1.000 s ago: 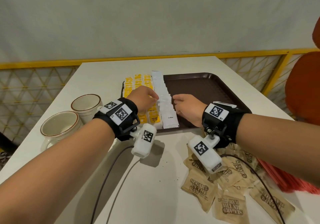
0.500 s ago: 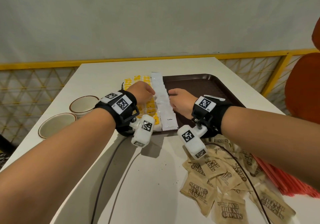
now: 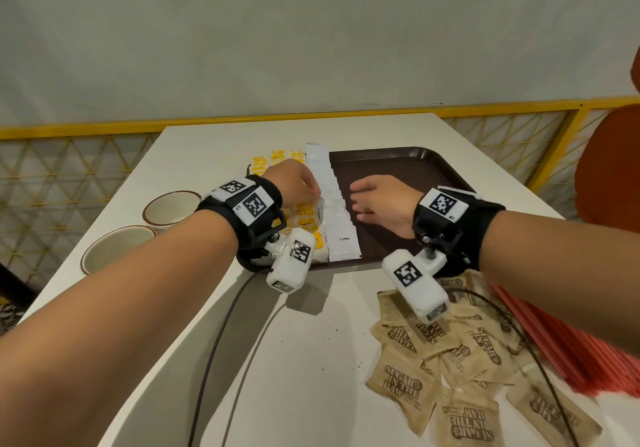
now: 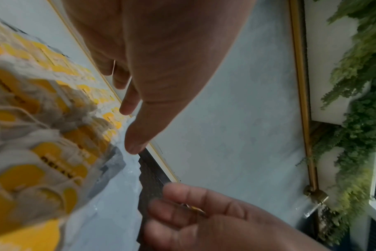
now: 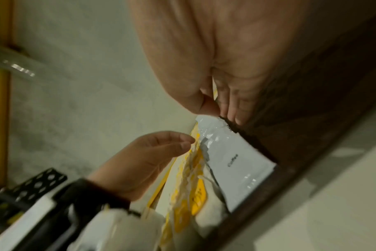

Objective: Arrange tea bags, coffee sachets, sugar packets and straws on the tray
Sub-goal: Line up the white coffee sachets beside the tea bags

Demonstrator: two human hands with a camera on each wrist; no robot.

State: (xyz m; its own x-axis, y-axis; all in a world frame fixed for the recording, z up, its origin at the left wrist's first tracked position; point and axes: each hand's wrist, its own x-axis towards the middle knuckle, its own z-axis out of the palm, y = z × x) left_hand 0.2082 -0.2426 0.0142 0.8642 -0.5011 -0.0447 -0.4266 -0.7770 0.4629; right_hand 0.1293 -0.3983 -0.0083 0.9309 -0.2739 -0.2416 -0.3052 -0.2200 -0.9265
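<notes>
A brown tray [image 3: 408, 176] lies on the white table. Along its left side lie yellow tea bags [image 3: 304, 211], and beside them a row of overlapping white coffee sachets [image 3: 341, 235] runs front to back. My left hand [image 3: 298, 185] touches the row's left edge with straight fingers [image 4: 135, 141]. My right hand [image 3: 377, 200] rests on the tray with its fingertips [image 5: 232, 112] against the row's right edge. Neither hand holds anything. Brown sugar packets [image 3: 433, 360] lie scattered on the table near the front right, with red straws [image 3: 571, 342] beside them.
Two beige cups [image 3: 169, 206] [image 3: 114, 249] stand at the table's left edge. The tray's right half is bare. Wrist-camera cables [image 3: 214, 342] trail over the table in front. A yellow railing [image 3: 242, 119] runs behind the table, and an orange chair [image 3: 609, 169] stands at the right.
Both hands have slid a little along the sachet row toward the far side. The right hand's fingers lie flatter now than before.
</notes>
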